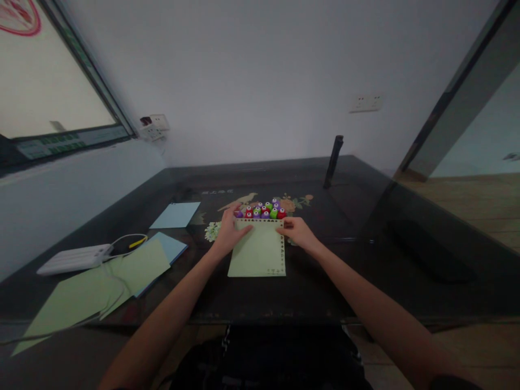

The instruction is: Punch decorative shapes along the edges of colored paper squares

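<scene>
A pale green sheet of paper (257,252) lies in front of me on the dark table, with small shaped holes along its far and right edges and a few at the near right corner. My left hand (231,230) grips its far left corner, thumb on top of the sheet. At the far right corner, my right hand (298,232) pinches the edge between thumb and fingers. Just beyond the sheet stands a cluster of several small craft punches (266,208) in red, green and purple with white tops. The left fingertips are close to the leftmost purple one.
On the left are a light blue sheet (175,215), loose green sheets (81,287), a white power strip (75,259) and its cable. A black upright stand (333,161) rises at the back right. A dark flat object (430,252) lies at the right.
</scene>
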A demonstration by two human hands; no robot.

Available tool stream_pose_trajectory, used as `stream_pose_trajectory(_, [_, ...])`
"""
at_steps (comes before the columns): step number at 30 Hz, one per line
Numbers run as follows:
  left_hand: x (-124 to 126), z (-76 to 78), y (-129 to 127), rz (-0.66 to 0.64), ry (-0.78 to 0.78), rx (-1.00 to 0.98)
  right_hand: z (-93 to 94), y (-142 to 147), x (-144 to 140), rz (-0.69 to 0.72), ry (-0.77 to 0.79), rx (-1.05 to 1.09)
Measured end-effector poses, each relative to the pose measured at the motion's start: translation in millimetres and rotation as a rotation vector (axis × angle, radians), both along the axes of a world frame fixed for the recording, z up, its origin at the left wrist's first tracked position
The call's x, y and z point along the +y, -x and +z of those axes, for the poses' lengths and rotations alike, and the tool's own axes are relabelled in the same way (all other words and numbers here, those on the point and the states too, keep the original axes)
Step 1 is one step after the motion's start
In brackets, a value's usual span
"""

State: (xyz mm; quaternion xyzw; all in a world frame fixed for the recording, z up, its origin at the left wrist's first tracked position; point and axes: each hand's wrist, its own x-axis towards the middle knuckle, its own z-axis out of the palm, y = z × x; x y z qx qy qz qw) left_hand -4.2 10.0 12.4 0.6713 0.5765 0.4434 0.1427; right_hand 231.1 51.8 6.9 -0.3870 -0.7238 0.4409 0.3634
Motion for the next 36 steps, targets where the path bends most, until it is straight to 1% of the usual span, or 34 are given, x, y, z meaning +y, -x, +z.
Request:
stream_pose_trajectory(1, [1,0.3,1,-0.013,0.063,-0.120,1.5,-2,1,-0.006,0.043,0.063])
stream_pose_trajectory(3, [0,0.5,0,-0.095,0.213,-0.330,4.6,-6,5,-0.037,0.108,0.175])
stream_pose_trajectory(5, [-4,1.1,-2,-0.203,0.351,-0.452,7.5,-11,8,-0.085,0.130,0.256])
stream_pose_trajectory(8, [-13,3.4,-7,-0.304,0.510,-0.470,10.9,-17,12,-0.145,0.107,0.335])
stream_pose_trajectory(11, [-21,5.1,-11,-0.356,0.597,-0.413,12.9,-19,13,-0.162,0.092,0.375])
stream_pose_trajectory(19, [-25,4.7,-15,-0.405,0.612,-0.343,14.1,-16,10,-0.167,0.089,0.393])
stream_pose_trajectory(25, [-25,1.5,-15,-0.405,0.692,-0.288,16.5,-17,9,-0.154,0.062,0.402])
stream_pose_trajectory(28, [-23,-1.5,-13,-0.390,0.645,-0.299,17.0,-17,8,-0.152,0.058,0.391])
stream_pose_trajectory(31, [-20,-3.0,-12,-0.361,0.588,-0.302,16.5,-16,7,-0.117,0.093,0.352])
stream_pose_trajectory(34, [-20,-1.2,-13,-0.354,0.581,-0.327,15.3,-15,5,-0.047,0.148,0.330])
stream_pose_trajectory(36, [-22,1.3,-15,-0.371,0.577,-0.337,14.3,-15,4,-0.031,0.162,0.327])
